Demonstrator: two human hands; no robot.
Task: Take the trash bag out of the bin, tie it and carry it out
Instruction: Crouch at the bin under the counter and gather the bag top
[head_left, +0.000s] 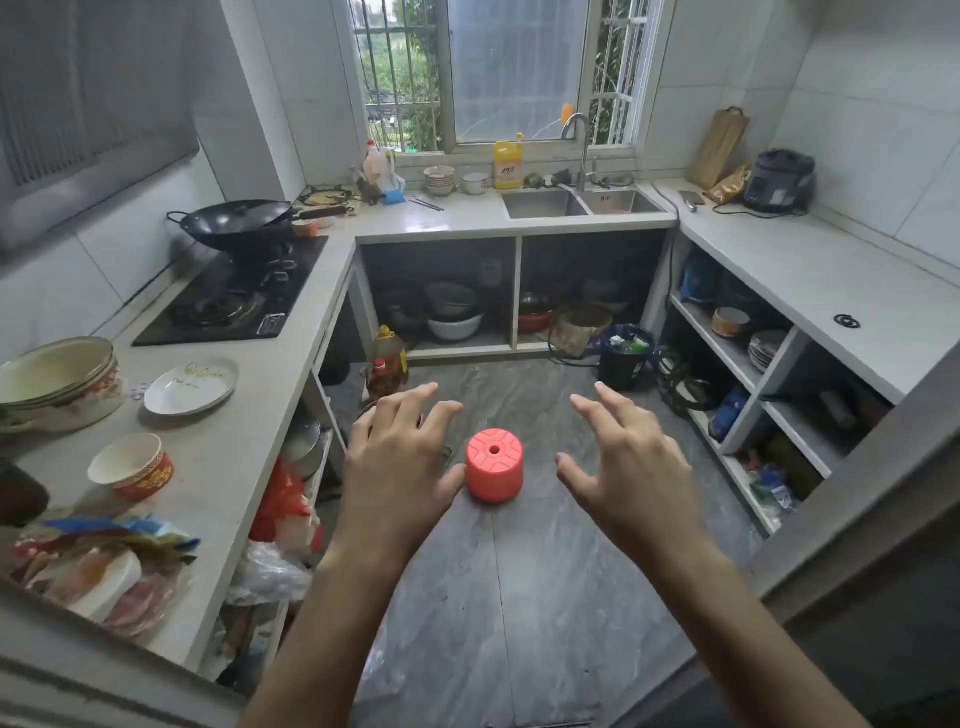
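On my far left the counter (249, 415) carries stacked bowls (57, 374), a white plate (191, 387) and a paper cup (132, 465), with a black wok (234, 222) sitting on the stove (234, 296) beyond them. Moving in, my left hand (397, 457) reaches forward at the end of a straight bare forearm, palm down, fingers spread apart and slightly curled, gripping nothing. In my view its thumb sits just beside the orange plastic stool (493, 465), which stands on the grey floor (519, 571) between my two hands; I cannot tell whether it touches. My right hand (631, 462) mirrors the left: arm extended, palm down, fingers fanned wide and bent at the knuckles, empty.

The bin (623, 358) stands on the floor at the far end of the kitchen, under the sink counter near the right-hand shelving, beside a woven basket (579, 330). The dark trash bag (609, 339) lines it, its rim folded over the edge, with rubbish showing inside. It lies well apart from both hands, beyond my right fingertips (601, 387), which point roughly toward it. The sink (582, 203) and the yellow detergent bottle (508, 165) sit above, under the window.
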